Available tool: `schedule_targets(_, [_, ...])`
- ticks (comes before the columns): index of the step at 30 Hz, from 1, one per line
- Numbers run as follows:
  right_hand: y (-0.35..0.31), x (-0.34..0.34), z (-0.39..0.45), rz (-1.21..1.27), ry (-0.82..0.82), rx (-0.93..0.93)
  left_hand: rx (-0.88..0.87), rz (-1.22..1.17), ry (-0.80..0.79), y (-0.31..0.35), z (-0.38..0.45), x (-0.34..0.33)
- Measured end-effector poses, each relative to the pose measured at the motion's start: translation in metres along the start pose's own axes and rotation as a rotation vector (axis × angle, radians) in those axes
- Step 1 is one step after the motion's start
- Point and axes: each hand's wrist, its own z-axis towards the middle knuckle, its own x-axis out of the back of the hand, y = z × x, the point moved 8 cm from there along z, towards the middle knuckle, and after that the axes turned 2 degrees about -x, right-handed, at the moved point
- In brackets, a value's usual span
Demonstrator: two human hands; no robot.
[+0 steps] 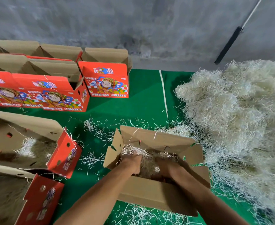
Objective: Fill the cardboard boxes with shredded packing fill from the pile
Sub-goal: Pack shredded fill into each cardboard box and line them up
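Note:
An open cardboard box (159,194) stands on the green mat right in front of me, its flaps up. Both my hands are down inside it on a layer of pale shredded fill (148,157). My left hand (132,161) presses into the shreds at the box's left side. My right hand (164,168) lies in the shreds toward the middle, its fingers sunk in and mostly hidden. A big pile of the same shredded fill (234,111) heaps up along the right, touching the box's far right corner.
Two open boxes with fill inside stand at my left, one (36,143) behind the other (20,197). Several red printed fruit boxes (104,78) stand in rows at the back left. Loose shreds litter the green mat (143,98). A grey wall lies behind.

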Motion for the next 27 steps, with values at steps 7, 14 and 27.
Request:
schedule_targets(7, [0.017, 0.021, 0.006, -0.132, 0.168, -0.105, -0.059, -0.04, 0.058, 0.019, -0.004, 0.008])
schedule_targets(14, [0.013, 0.0, 0.01, -0.328, 0.039, -0.025, 0.037, 0.029, -0.097, 0.007, -0.017, -0.022])
schedule_targets(27, [-0.006, -0.046, -0.006, -0.082, -0.323, -0.038, 0.032, -0.023, -0.094, 0.011, -0.034, -0.045])
